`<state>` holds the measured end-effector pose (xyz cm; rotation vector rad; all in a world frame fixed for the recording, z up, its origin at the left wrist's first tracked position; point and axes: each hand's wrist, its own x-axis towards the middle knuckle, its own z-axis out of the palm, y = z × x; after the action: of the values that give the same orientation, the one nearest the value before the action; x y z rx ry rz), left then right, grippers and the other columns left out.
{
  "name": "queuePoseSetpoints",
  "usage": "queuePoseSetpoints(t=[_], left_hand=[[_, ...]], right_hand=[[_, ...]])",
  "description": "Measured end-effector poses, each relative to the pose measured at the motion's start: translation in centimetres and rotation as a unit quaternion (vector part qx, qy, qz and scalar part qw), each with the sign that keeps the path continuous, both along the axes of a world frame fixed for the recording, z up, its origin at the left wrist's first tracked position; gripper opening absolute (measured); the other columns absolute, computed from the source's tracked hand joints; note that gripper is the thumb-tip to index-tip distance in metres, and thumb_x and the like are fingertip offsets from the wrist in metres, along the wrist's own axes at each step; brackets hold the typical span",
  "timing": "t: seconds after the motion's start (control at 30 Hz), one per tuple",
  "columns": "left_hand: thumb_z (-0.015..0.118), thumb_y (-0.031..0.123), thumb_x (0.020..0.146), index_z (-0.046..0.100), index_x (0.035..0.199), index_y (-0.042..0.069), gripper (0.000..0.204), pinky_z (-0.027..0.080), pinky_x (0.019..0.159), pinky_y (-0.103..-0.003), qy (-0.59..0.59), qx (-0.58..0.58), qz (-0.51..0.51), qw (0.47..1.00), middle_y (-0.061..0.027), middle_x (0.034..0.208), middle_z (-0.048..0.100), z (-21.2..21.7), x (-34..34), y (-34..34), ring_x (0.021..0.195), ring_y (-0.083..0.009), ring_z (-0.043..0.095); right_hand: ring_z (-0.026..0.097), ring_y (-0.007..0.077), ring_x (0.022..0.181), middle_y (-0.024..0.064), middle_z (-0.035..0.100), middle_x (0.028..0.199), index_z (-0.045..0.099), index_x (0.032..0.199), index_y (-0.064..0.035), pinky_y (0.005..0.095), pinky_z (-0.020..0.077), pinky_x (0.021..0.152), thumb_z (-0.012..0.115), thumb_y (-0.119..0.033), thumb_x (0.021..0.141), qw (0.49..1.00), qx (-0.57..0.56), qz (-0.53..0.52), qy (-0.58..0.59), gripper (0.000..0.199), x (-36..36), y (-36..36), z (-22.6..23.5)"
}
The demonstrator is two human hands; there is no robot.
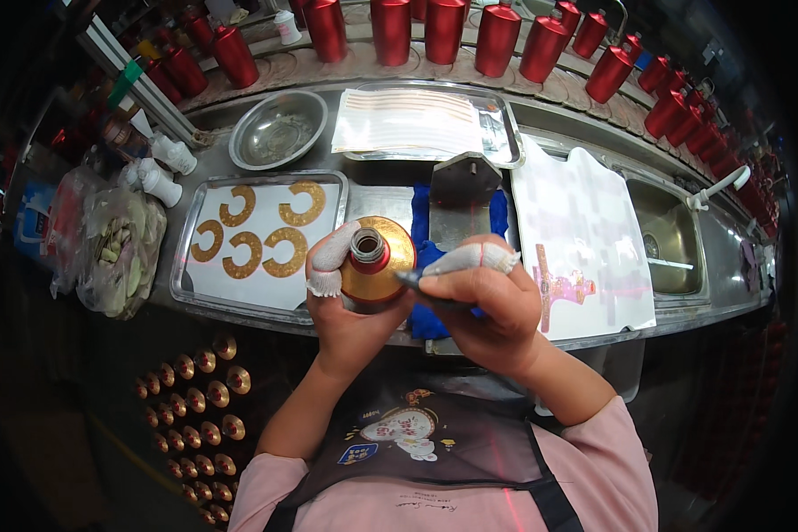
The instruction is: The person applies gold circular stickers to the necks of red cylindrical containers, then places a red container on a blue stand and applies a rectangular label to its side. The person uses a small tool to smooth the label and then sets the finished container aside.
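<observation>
My left hand point(355, 332), its thumb wrapped in a white cover, is closed round a bottle with a gold shoulder point(385, 291). The bottle's threaded neck point(367, 244) points up uncapped, with a red ring at its base. In my right hand point(505, 310), also with a white-covered digit, is a small dark hand tool point(408, 278) that I cannot identify. Its tip meets the right edge of the gold shoulder, or nearly so. To the left, several gold C-shaped pieces point(285, 253) lie on white paper in a metal tray point(179, 285).
A dark metal stand point(466, 182) with blue cloth point(424, 208) stands beyond my hands. Behind are a steel bowl point(322, 120) and a tray of striped sheets point(408, 120). White sheeting point(576, 195) and a sink point(700, 257) lie right. Red bottles point(390, 31) line the back; bags point(120, 244) sit left.
</observation>
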<state>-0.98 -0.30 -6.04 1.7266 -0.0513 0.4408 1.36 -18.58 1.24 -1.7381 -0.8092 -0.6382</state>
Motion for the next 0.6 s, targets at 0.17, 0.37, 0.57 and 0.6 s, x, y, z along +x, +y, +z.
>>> queuePoseSetpoints(t=[0.17, 0.37, 0.57, 0.6], left_hand=[[0.097, 0.014, 0.064, 0.050, 0.137, 0.002, 0.088, 0.051, 0.102, -0.036, 0.046, -0.002, -0.039, 0.998, -0.0128, 0.130, 0.058, 0.8, 0.0, 1.0, 0.117, -0.0223, 0.062], [0.096, 0.009, 0.064, 0.049, 0.142, 0.000, 0.091, 0.051, 0.102, -0.035, 0.003, 0.017, -0.106, 0.994, -0.0129, 0.130, 0.060, 2.4, 1.0, 2.1, 0.118, -0.0220, 0.064], [0.096, 0.009, 0.063, 0.051, 0.142, 0.002, 0.091, 0.050, 0.105, -0.035, 0.014, 0.034, -0.164, 0.986, -0.0131, 0.137, 0.058, 3.2, 1.6, 3.2, 0.122, -0.0205, 0.062], [0.096, 0.009, 0.063, 0.051, 0.142, 0.003, 0.092, 0.049, 0.106, -0.035, 0.016, 0.038, -0.174, 0.984, -0.0129, 0.137, 0.058, 3.3, 1.8, 3.4, 0.123, -0.0205, 0.061]], right_hand=[[0.065, 0.0285, 0.075, 0.0102, 0.069, 0.088, 0.071, 0.095, -0.0072, 0.0354, 0.0500, 0.068, 0.080, -0.002, 0.074, 0.987, 0.019, 0.134, 0.090, 0.023, 0.4, -0.2, -0.3], [0.065, 0.0152, 0.080, 0.0078, 0.070, 0.089, 0.070, 0.099, 0.0003, 0.0282, 0.0514, 0.075, 0.082, -0.010, 0.081, 0.974, 0.025, 0.044, 0.221, 0.024, 4.9, 0.3, -1.2], [0.065, 0.0123, 0.082, 0.0084, 0.068, 0.088, 0.069, 0.099, 0.0021, 0.0270, 0.0516, 0.073, 0.081, -0.010, 0.081, 0.976, 0.032, 0.060, 0.209, 0.025, 7.8, 1.4, -2.3], [0.065, 0.0121, 0.081, 0.0082, 0.068, 0.087, 0.069, 0.099, 0.0017, 0.0268, 0.0516, 0.073, 0.081, -0.010, 0.081, 0.977, 0.021, 0.056, 0.206, 0.024, 8.1, 1.7, -2.3]])
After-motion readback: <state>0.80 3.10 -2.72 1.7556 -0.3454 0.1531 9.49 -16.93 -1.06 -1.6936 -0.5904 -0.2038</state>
